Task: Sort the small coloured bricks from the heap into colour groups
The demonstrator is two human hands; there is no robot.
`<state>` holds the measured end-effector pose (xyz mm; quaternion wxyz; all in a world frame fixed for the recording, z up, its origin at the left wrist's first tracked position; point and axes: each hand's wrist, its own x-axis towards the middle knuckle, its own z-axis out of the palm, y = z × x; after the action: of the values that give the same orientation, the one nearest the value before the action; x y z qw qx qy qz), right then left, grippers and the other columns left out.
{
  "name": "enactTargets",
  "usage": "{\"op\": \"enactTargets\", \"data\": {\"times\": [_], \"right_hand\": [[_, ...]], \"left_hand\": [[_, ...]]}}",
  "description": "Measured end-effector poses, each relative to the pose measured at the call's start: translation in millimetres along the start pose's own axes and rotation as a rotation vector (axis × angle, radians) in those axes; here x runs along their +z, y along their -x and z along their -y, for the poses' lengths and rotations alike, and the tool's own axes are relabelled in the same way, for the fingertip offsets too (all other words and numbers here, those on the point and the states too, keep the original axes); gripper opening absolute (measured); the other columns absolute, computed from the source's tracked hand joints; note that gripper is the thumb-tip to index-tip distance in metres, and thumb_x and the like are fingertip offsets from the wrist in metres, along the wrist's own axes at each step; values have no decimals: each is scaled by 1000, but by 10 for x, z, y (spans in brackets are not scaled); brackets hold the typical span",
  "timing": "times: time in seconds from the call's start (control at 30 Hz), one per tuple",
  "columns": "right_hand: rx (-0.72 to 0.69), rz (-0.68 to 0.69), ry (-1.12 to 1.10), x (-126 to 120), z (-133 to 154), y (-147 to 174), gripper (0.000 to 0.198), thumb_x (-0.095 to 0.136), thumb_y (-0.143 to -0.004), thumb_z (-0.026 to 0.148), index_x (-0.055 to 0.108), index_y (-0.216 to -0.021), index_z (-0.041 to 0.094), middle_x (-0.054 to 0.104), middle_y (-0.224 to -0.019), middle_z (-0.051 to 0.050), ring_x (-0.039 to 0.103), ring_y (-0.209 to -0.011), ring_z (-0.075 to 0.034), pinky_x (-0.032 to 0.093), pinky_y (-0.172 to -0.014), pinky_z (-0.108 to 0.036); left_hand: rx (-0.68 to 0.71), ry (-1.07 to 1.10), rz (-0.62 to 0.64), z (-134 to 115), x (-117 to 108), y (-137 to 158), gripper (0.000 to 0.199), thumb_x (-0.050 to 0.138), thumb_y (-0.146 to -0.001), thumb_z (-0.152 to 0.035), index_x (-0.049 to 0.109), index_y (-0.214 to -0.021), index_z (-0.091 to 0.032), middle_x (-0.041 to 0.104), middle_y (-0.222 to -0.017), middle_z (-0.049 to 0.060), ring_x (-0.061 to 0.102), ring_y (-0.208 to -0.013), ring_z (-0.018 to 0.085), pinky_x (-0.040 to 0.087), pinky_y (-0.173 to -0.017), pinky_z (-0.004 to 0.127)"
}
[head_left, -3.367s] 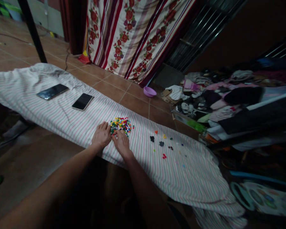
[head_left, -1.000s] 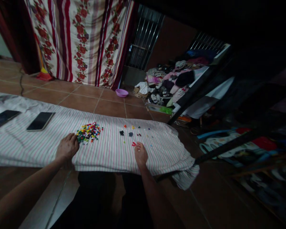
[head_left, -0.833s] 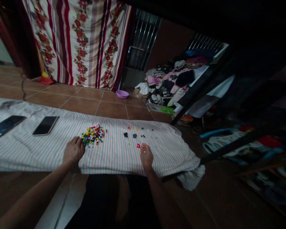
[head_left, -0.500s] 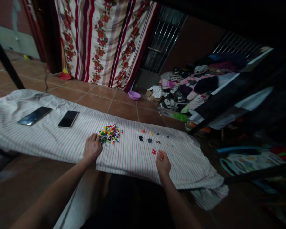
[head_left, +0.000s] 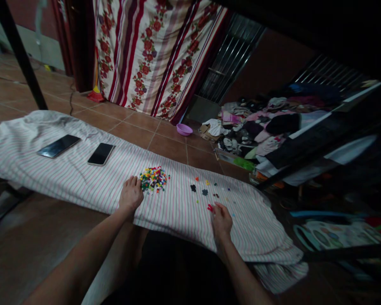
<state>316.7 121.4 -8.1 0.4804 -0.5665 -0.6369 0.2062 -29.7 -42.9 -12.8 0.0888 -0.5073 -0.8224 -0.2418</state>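
A pile of small multicoloured beads (head_left: 154,178) lies on the striped cloth (head_left: 171,212). My left hand (head_left: 131,194) rests palm down beside its left edge, fingers laid out on the cloth and the tips close to the beads. To the right, my right hand (head_left: 222,218) is low over the cloth, thumb and fingers drawn together at a few red beads (head_left: 210,207). Its fingers partly cover them. Beyond it sit small sorted groups: black beads (head_left: 193,188), dark grey beads (head_left: 205,192), orange beads (head_left: 197,178), yellow beads (head_left: 207,182) and brown beads (head_left: 216,195).
Two phones, a larger phone (head_left: 59,146) and a smaller phone (head_left: 101,153), lie on the left of the cloth. On the tiled floor behind are a purple basin (head_left: 184,129) and a heap of clothes (head_left: 257,123). A floral curtain (head_left: 158,55) hangs at the back.
My right hand has moved onto the red beads from just beside them, its fingers reaching further out. My left hand stays by the pile. The whole view has shifted and tilted slightly.
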Motion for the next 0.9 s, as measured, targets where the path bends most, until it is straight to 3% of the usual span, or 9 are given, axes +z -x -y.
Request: {"op": "enactTargets", "data": {"times": [0.23,0.33,0.5,0.63,0.9], "right_hand": [[-101,456,-111,710,756,276,34,53,-79,41,71,-95,18,73,-91,-7,66,-83,-21,52,-79,-34],[-179,550,-96,1010,931,358,28,51,-81,33,72,-93,19,73,-93,-6,66,-87,-20,52,-83,-33],[-263,557,40,1354,1069,370,28,47,-81,18,73,-90,21,71,-93,-5,65,-91,-18,50,-88,-31],[-317,546,166,1534,1076,380,30,47,-84,16,73,-96,22,68,-91,-4,63,-87,-17,49,-82,-27],[-245,463,333,1690,1057,473,20,54,-89,22,67,-102,27,65,-95,-1,62,-80,-15,42,-69,-25]], "left_hand": [[107,-109,70,4,-97,-66,29,38,-87,-16,63,-102,-13,63,-103,17,56,-104,30,42,-87,42],[164,-115,111,50,-131,-105,26,40,-86,-16,63,-99,-15,63,-98,15,56,-97,29,42,-84,40],[133,-92,75,109,-151,-103,26,40,-90,-22,61,-103,-16,63,-105,14,56,-100,28,42,-85,42],[121,-61,68,110,-146,-97,26,40,-90,-22,62,-103,-17,63,-107,14,56,-102,28,41,-86,41],[107,-94,66,119,-107,-107,25,41,-90,-24,62,-103,-19,63,-107,12,55,-103,27,41,-86,41]]}}
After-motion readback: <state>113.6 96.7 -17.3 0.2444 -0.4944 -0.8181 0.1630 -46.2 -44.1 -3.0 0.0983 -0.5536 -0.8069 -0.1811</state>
